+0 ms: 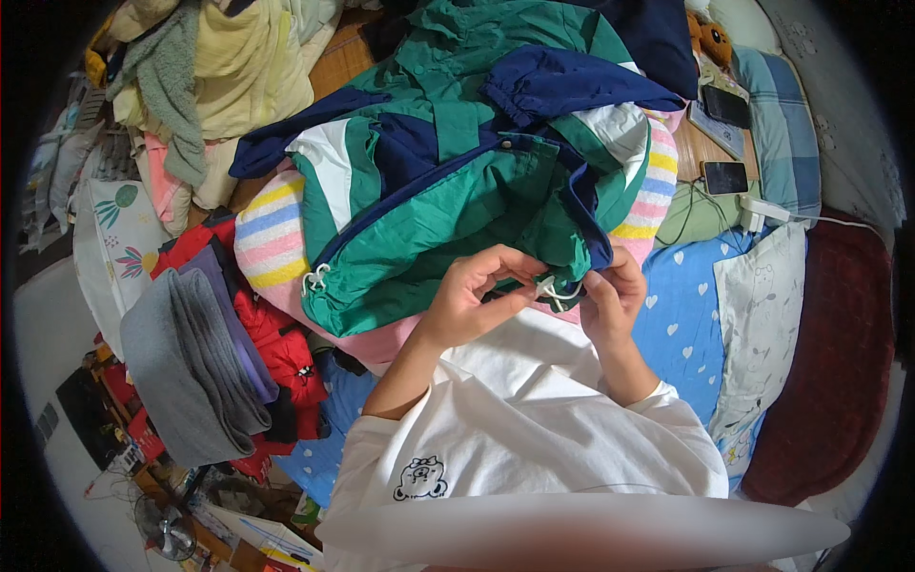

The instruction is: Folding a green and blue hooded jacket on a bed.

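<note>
A green, navy and white jacket [457, 214] is spread in front of me, its green lining turned towards me. At the right corner of its hem, my left hand [480, 297] pinches a white drawstring [549, 287] between thumb and fingers. My right hand [616, 289] grips the navy hem edge [597, 243] just beside that cord. A second white knotted drawstring [315, 279] hangs at the hem's left corner, away from both hands. Beneath the jacket lies a pink cushion with a striped top [275, 232]; most of it is covered.
To the left, a folded grey cloth [189, 372] lies over purple and red garments [279, 350]. Yellow bedding [243, 71] is heaped at the upper left. Phones [725, 178], a white power adapter [763, 209] and cables are at the right, above a blue heart-print sheet [675, 314].
</note>
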Motion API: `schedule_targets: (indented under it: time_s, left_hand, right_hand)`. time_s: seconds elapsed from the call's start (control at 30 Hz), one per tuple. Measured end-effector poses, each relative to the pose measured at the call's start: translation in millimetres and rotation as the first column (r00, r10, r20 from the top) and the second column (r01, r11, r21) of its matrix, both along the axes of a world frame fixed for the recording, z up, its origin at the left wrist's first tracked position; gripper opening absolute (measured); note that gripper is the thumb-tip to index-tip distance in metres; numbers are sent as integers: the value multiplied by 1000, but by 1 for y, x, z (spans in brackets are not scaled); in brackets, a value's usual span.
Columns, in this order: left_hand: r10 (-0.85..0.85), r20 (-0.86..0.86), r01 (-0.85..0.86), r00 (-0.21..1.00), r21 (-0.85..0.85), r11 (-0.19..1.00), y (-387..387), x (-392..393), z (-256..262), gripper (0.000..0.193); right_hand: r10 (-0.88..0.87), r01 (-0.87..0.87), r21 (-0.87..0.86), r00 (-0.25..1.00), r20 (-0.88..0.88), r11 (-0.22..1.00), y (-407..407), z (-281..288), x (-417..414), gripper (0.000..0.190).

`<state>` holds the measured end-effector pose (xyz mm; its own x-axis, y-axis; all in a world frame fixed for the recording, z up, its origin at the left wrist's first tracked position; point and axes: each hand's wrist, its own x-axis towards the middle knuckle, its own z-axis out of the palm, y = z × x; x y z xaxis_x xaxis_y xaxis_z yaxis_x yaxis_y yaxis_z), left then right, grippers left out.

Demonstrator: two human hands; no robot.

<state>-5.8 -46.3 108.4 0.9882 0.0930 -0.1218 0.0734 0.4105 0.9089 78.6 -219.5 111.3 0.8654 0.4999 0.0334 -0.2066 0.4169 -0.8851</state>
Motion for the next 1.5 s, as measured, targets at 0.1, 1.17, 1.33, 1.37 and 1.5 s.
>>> schedule_targets:
  time_s: [0.1,1.17,1.33,1.37,1.5]
  left_hand:
    - [9,36,-6,999,-69,998,0,0,-6,20]
    - [-105,482,-322,870,715,620,1,15,33,27]
    - [-77,490,-342,868,705,622,3,15,30,24]
    - [-77,485,-341,871,709,617,3,16,30,24]
    - [-41,480,-346,876,686,640,4,13,27,23]
  right_hand:
    - [31,-27,46,997,-71,999,2,3,2,19]
    - [424,113,-587,583,693,802,1,52,33,34]
    - [400,74,-538,586,705,839,3,51,39,32]
    - [400,74,-538,586,705,839,3,52,40,32]
    - [489,47,-585,496,718,810,7,61,48,31]
